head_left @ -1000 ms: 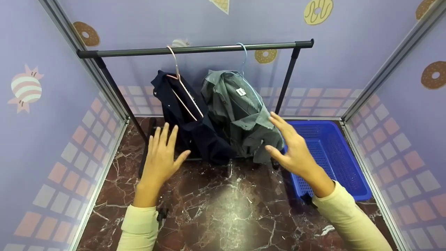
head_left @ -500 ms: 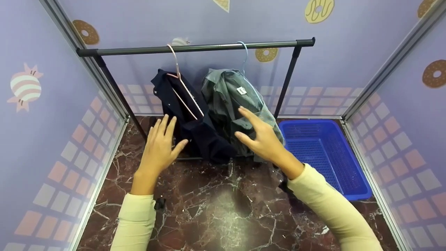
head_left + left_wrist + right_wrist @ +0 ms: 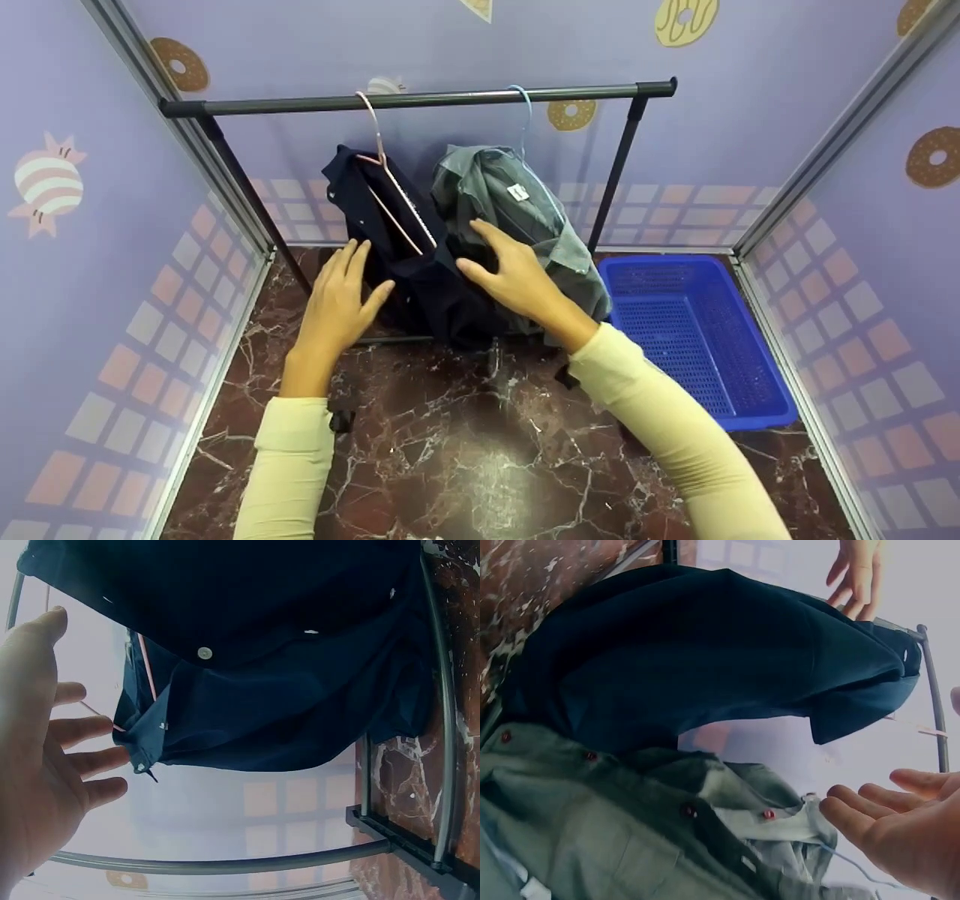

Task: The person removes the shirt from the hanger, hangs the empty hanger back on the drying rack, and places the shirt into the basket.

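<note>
Two shirts hang side by side from a dark clothes rail point(image 3: 420, 100) that spans most of the booth, its ends close to the lilac side walls point(image 3: 90, 247). Beneath it lies a dark marble floor point(image 3: 465, 450), with a wide bare stretch between the person and the rack's base bar. At the right, a blue slatted basket point(image 3: 757, 352) sits against the right wall and the back corner, its left rim just beside the rail's right upright point(image 3: 616, 169).

A navy shirt point(image 3: 420, 281) hangs on a pink hanger point(image 3: 386, 176) at the left; its hem reaches down near the base bar. A grey-green shirt point(image 3: 517, 217) on a pale blue hanger point(image 3: 525, 112) hangs touching it on the right, its lower edge close to the basket's near corner.

Both sleeves are pale yellow. His or her left hand point(image 3: 337, 304) is held with fingers straight and spread, thumb out, at the navy shirt's left edge; the wrist view shows the fingertips point(image 3: 112, 761) just at the buttoned corner of the cloth, gripping nothing. A gap of floor and wall remains to its left. Meanwhile the right hand point(image 3: 514, 274) lies with fingers extended and slightly apart across the seam where the two shirts meet, holding nothing, palm open in the wrist view point(image 3: 900, 829).
</note>
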The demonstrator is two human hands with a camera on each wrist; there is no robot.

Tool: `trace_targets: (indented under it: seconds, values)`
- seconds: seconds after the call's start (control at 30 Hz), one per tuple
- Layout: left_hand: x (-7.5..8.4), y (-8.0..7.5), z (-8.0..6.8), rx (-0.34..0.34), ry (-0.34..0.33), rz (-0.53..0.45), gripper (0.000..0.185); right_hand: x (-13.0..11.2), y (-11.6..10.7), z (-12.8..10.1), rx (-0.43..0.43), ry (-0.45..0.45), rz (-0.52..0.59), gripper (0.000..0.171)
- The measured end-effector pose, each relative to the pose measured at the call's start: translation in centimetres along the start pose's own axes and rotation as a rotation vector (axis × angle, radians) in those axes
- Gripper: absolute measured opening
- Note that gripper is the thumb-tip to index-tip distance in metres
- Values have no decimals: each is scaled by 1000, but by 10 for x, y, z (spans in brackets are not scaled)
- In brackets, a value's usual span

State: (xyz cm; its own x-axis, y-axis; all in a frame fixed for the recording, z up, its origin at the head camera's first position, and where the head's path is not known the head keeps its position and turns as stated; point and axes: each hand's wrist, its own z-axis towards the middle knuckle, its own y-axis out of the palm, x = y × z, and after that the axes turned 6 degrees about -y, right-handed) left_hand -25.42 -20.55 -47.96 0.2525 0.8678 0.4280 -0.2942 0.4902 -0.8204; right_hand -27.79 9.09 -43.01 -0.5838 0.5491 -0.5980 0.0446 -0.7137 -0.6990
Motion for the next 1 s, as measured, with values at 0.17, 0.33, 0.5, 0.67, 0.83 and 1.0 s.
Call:
trace_targets:
  seconds: [0.17, 0.33, 0.5, 0.67, 0.83, 1.0]
  values:
    - [-1, 5, 5, 13, -7, -18, 69, -5, 14, 15, -9, 44, -2, 74]
    - [-2, 9, 8, 46, -14, -39, 66, -11, 27, 25, -3, 52, -11, 73]
    - [-3, 14, 10, 65, -35, -64, 65, -14, 37, 28, -8, 75, -32, 66]
    - [-3, 14, 9, 80, -47, -87, 63, -12, 44, 30, 12, 64, -42, 54]
    - [-5, 13, 7, 95, -54, -102, 62, -8, 49, 30, 49, 46, -48, 38]
    - [-5, 12, 5, 89, -63, -108, 62, -3, 50, 28, 105, 39, -53, 29]
